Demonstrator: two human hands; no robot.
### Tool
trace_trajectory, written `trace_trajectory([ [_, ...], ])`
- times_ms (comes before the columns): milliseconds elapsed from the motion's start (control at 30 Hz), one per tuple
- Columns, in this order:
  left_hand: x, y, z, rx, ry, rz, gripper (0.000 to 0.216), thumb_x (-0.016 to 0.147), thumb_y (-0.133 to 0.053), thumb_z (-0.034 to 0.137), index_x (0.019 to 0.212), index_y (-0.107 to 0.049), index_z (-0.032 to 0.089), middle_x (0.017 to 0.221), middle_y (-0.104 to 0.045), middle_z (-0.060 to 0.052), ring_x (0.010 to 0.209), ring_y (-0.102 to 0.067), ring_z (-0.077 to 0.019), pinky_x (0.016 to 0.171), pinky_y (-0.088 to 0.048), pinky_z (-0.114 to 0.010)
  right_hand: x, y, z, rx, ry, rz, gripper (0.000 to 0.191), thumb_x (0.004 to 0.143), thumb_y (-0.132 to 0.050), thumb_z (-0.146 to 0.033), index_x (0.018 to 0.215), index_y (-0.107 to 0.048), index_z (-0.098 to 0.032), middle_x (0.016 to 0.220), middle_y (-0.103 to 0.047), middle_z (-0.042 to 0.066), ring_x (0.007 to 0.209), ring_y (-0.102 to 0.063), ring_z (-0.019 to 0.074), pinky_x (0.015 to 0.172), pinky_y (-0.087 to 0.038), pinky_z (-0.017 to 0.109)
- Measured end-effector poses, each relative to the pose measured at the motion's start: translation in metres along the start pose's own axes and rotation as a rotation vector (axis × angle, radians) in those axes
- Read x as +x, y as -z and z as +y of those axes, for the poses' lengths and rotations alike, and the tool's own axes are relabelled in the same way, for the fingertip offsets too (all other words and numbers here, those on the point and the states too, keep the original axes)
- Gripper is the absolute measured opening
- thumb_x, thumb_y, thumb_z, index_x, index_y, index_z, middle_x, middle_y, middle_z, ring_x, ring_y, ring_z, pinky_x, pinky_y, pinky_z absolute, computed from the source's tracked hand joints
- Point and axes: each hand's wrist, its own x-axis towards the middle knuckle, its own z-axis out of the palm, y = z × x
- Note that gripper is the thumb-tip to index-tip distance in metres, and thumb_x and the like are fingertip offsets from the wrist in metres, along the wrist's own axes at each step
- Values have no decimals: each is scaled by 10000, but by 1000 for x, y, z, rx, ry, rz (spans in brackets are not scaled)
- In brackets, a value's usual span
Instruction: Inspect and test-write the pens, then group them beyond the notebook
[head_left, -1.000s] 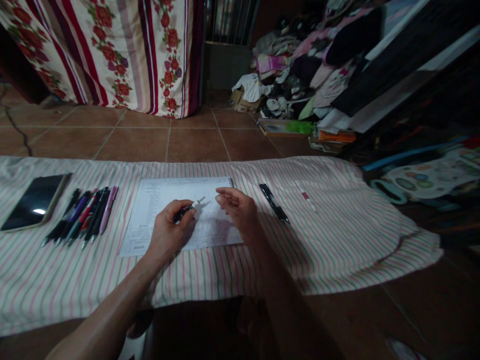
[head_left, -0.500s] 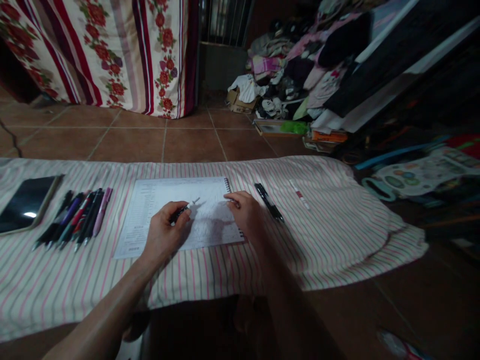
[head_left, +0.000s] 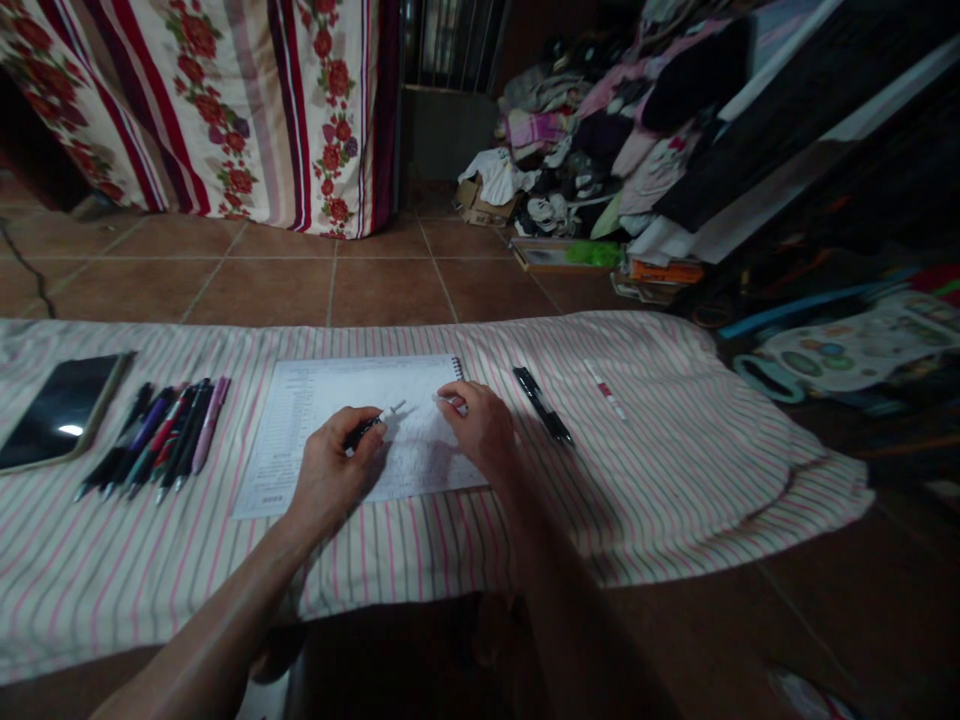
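My left hand [head_left: 337, 455] is closed around a black pen [head_left: 363, 431], whose thin pale end points right over the page. Facing it, my right hand [head_left: 484, 428] pinches a small, slim, pale piece [head_left: 451, 401]; its exact kind is too small to make out. A short gap separates the pen's end from this piece. Beneath both hands lies a spiral notebook [head_left: 352, 378] with a printed or written white page. Just right of my right hand are black pens [head_left: 541, 404] lying side by side, and beyond them a white and red pen-like stick [head_left: 606, 390].
A striped cloth [head_left: 675, 450] covers the low table. On the left lie several pens [head_left: 161, 435] in a bunch and a dark-screened phone [head_left: 64, 405]. Past the table are a tiled floor [head_left: 390, 285], a floral curtain [head_left: 262, 110] and a heap of clothes [head_left: 592, 140].
My right hand has moved slightly left, closer to the pen in my left hand, and the pale piece shows more. The whole view has shifted a little.
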Motion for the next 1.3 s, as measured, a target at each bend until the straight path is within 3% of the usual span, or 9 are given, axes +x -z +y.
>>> trace_trajectory([
  [100, 0, 1, -1, 37, -21, -8, 231, 809, -530, 362, 912, -638, 185, 749, -660, -29, 668, -611, -157, 660, -475, -286, 0, 3, -8, 239, -68, -25, 111, 768, -579, -232, 851, -648, -204, 767, -674, 12, 679, -607, 144, 645, -449, 261],
  [200, 0, 1, -1, 93, -70, -14, 221, 820, -514, 346, 918, -631, 185, 784, -652, -36, 687, -602, -155, 651, -467, -279, 0, 7, -13, 409, -66, -58, 146, 767, -566, -248, 872, -656, -200, 779, -680, 15, 717, -622, 143, 627, -454, 244],
  [433, -1, -1, -1, 158, -133, -23, 202, 833, -489, 303, 924, -623, 181, 823, -648, -34, 720, -599, -153, 672, -463, -282, -2, 14, -20, 588, -92, -102, 189, 762, -542, -244, 859, -689, -175, 833, -688, 30, 703, -596, 123, 598, -439, 218],
  [633, -2, -4, -2, 168, -160, -33, 210, 843, -476, 301, 933, -618, 175, 813, -638, -36, 707, -590, -151, 665, -464, -289, -3, 14, -18, 657, -146, -119, 191, 737, -589, -265, 873, -682, -168, 699, -647, 0, 613, -558, 102, 556, -418, 205],
  [1300, -2, -4, 0, 190, -199, -46, 219, 855, -459, 280, 948, -626, 172, 831, -640, -42, 735, -604, -155, 669, -473, -279, -4, 8, -12, 596, -71, -174, 163, 763, -581, -263, 876, -676, -193, 810, -682, 20, 712, -597, 131, 654, -448, 243],
])
